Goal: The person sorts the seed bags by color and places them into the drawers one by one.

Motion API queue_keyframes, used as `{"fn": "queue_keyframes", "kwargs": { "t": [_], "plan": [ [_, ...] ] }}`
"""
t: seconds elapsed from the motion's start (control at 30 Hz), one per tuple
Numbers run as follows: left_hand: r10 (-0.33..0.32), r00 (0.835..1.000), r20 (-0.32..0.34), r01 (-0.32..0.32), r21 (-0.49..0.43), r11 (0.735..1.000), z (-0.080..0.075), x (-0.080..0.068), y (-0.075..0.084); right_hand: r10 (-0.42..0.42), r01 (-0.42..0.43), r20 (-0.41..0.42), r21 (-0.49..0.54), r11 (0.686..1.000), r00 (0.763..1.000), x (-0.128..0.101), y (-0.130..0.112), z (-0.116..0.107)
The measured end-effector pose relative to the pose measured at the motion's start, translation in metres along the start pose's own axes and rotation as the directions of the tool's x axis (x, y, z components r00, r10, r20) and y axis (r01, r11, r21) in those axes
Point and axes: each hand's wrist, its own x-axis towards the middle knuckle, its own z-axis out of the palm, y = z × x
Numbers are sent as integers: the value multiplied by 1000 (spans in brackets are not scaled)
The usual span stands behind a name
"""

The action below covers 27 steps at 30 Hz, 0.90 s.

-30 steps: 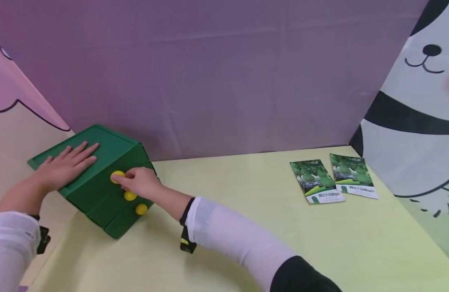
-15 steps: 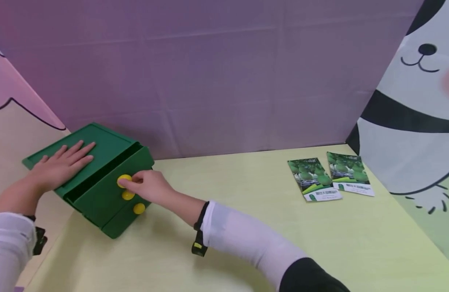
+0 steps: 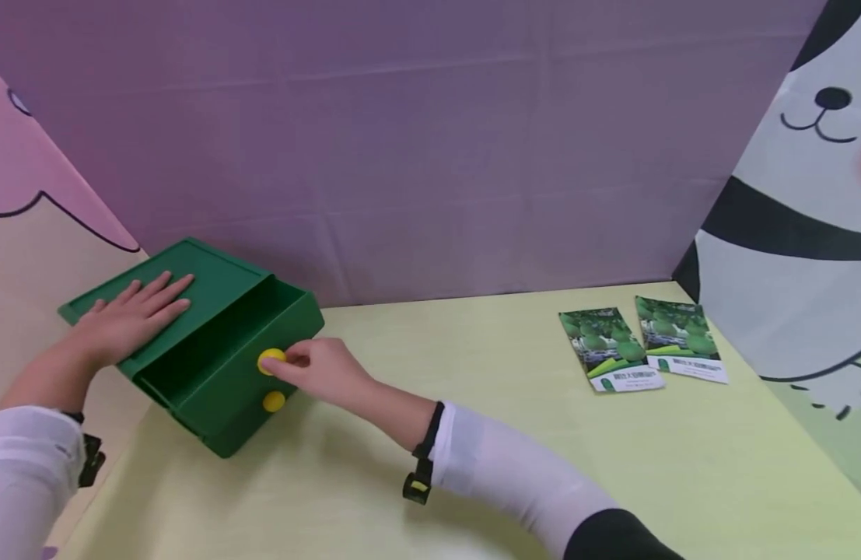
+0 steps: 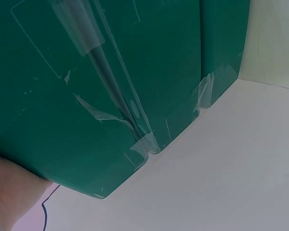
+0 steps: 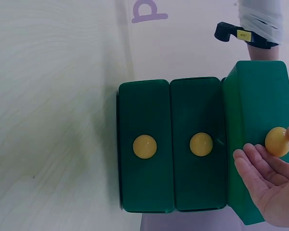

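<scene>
A green three-drawer cabinet (image 3: 192,268) stands at the left of the table. Its top drawer (image 3: 223,365) is pulled partway out, and the part of its inside that shows holds nothing. My left hand (image 3: 132,320) lies flat on the cabinet's top with fingers spread. With thumb and fingers, my right hand (image 3: 323,368) pinches the yellow round knob (image 5: 278,142) of that drawer. In the right wrist view, the middle drawer (image 5: 197,183) and bottom drawer (image 5: 147,187) are closed, each with its own yellow knob. The left wrist view shows the cabinet's side (image 4: 159,72) with clear tape on it.
Two green-and-white printed cards (image 3: 612,350) lie at the right of the pale table (image 3: 472,365), one slightly overlapping the other. A purple cloth wall (image 3: 430,171) rises behind. Cartoon-printed panels (image 3: 787,295) stand on either side.
The top drawer was closed a second ago and has slid outward to the right. My right hand moved right with its knob, while my left hand stayed on the cabinet's top.
</scene>
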Motion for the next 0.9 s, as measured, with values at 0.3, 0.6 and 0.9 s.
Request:
{"fn": "queue_keyframes", "kwargs": {
  "t": [0.3,0.6,0.9],
  "plan": [
    [-1,1000,3,1,8,1000,2,1,2,-11,10,32,26,1000,999,-21,11,-15],
    [4,1000,-1,-4,-4,1000,2,1,-1,-10,7,70,31,999,998,-39,12,-24],
    [19,1000,-3,-19,4,1000,2,1,-3,-26,25,80,14,1000,996,-52,15,-34]
  ]
}}
